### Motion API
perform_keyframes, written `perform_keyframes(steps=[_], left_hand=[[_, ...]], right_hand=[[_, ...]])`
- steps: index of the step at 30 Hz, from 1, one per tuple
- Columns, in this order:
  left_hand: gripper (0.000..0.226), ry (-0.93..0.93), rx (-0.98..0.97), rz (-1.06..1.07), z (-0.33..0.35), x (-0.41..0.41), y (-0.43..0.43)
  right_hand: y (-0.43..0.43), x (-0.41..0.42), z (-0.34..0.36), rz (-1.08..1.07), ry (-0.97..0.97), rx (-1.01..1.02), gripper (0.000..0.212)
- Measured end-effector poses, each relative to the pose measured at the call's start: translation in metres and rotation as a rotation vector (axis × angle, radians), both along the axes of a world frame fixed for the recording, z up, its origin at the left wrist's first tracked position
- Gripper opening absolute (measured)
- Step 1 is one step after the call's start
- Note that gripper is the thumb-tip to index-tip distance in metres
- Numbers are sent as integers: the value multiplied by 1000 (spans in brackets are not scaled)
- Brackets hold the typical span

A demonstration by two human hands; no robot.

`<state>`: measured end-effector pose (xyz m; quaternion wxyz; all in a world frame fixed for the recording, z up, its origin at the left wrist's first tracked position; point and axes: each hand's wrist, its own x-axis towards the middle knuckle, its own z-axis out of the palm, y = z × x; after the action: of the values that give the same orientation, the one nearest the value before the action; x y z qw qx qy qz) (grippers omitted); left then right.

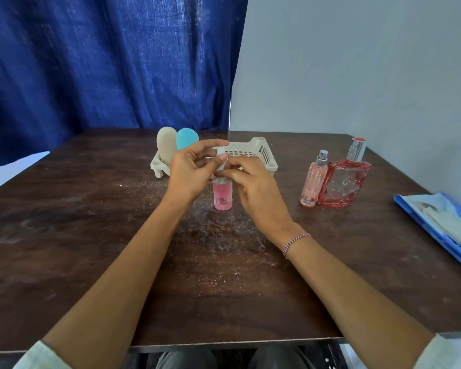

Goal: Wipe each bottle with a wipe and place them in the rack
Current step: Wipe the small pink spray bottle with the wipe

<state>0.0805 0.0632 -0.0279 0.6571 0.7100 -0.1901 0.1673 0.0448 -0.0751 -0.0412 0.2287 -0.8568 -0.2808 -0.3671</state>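
Small pink bottle (223, 198) upright on counter (91, 235), centre, just in front of rack (261, 151). Right hand (253, 187) pinches bottle neck. Left hand (189, 169) curled beside cap; grip cannot be told. Beige bottle (167, 146) and teal bottle (186, 138) stand at rack's left end.

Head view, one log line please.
left hand, right hand: hold small pink bottle; rack: beige bottle, blue bottle; outside: slim bottle, square bottle

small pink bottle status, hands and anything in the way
Left hand and right hand both pinch top of small pink clear bottle, upright on dark wooden table. Cream plastic rack directly behind it. Nothing seen in the way.
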Motion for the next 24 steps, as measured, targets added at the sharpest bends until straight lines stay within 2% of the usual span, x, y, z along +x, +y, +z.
perform_keyframes(steps=[5, 12, 17, 20, 24], left_hand=[[23, -4, -1, -43, 3, -3, 1], [21, 12, 14, -82, 6, -7, 2], [19, 39, 1, -130, 7, -6, 5], [22, 59, -14, -122, 7, -5, 5], [18, -6, 87, -19, 6, -5, 4]], right_hand=[[-10, 8, -1, -38, 9, 125, 23], [-1, 1, -1, -12, -22, 37, 21], [-10, 11, -3, -30, 46, 155, 21], [-7, 8, -3, -16, 26, 114, 20], [0, 5, -3, -3, 30, 43, 21]])
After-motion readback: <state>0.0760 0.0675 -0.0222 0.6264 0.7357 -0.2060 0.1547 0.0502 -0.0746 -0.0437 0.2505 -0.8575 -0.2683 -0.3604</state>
